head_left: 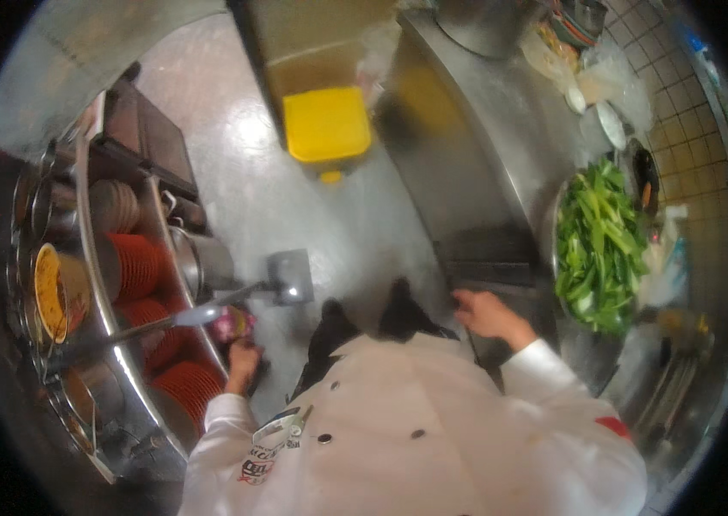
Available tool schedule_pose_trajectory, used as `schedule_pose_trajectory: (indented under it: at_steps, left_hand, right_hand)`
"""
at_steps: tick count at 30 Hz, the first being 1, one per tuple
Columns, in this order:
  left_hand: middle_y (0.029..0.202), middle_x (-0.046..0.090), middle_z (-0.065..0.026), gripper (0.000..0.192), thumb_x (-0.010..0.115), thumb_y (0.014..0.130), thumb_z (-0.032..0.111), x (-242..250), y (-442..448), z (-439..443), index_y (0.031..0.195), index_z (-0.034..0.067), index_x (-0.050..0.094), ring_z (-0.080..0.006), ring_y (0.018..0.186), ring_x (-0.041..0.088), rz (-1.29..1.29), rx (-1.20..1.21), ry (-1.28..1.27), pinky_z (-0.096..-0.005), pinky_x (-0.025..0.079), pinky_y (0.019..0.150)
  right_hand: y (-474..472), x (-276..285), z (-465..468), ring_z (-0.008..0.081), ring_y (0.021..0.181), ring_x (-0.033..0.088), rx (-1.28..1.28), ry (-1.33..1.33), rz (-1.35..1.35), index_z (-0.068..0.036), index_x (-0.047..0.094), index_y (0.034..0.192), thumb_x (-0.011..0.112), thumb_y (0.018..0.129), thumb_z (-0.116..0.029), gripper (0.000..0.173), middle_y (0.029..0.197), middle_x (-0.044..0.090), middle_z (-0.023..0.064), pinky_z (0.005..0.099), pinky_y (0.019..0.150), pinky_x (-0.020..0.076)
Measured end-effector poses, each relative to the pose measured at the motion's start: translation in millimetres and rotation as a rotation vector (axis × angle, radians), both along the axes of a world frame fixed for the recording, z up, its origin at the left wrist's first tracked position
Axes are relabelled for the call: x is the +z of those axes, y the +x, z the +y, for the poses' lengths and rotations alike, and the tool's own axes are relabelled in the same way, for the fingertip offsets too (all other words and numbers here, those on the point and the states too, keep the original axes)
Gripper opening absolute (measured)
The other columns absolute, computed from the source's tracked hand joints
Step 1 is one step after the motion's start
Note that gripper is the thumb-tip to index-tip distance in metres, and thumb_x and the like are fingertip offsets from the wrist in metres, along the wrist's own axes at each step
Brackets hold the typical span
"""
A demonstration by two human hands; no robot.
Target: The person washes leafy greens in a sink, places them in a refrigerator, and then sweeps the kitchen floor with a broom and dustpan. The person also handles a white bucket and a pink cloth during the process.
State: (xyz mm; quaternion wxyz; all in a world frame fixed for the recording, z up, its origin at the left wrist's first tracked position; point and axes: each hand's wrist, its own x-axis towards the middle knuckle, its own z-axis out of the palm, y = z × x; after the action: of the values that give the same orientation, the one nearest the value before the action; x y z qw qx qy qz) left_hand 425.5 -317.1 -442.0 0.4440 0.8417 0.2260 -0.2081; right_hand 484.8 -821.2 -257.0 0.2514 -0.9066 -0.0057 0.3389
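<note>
Low at the left, beside the shelving, my left hand (245,362) has its fingers on a blurred pink and yellow bundle (233,324). A long-handled tool with a grey grip (198,315) crosses just beyond it; a dark square piece (291,277) lies at its far end over the floor. My right hand (490,316) is at the steel counter's front edge, fingers loosely bent and slightly apart, holding nothing. To its right, cut green leafy vegetables (599,248) fill a round container on the counter. Both sleeves are white.
Stacks of red plates (135,266), a steel pot (206,261) and an orange-stained tub (51,293) occupy the left shelving (101,284). A yellow lidded bin (327,124) stands ahead on the floor. The steel counter (499,122) runs along the right, with bowls and plastic bags towards its back.
</note>
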Motion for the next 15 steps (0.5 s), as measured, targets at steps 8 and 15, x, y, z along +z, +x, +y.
schedule_pose_trajectory:
  at_steps: [8, 15]
  left_hand:
    - [0.112, 0.058, -0.017, 0.056, 0.064, 0.073, 0.019, 21.0, 121.1, -271.0, 0.124, 0.004, 0.047, -0.0304, 0.103, 0.056, 0.021, -0.808, -0.292, -0.0364, 0.045, 0.088]
    - [0.12, 0.049, -0.0188, 0.066, 0.069, 0.061, 0.009, 18.7, 170.7, -535.6, 0.122, 0.005, 0.043, -0.0367, 0.112, 0.046, -0.609, -1.034, -0.49, -0.0408, 0.039, 0.095]
  right_hand:
    - [-84.1, -62.2, -65.7, 0.037, 0.087, 0.058, -0.245, 0.044, 0.313, -0.003, 0.045, 0.123, 0.058, 0.081, -0.019, 0.048, 0.09, 0.063, 0.0186, 0.0441, 0.077, 0.0457]
    - [-140.9, -85.4, -115.2, 0.0319, 0.083, 0.059, -0.453, 0.066, 0.345, -0.001, 0.049, 0.12, 0.057, 0.081, -0.019, 0.043, 0.086, 0.063, 0.0159, 0.0408, 0.078, 0.0458]
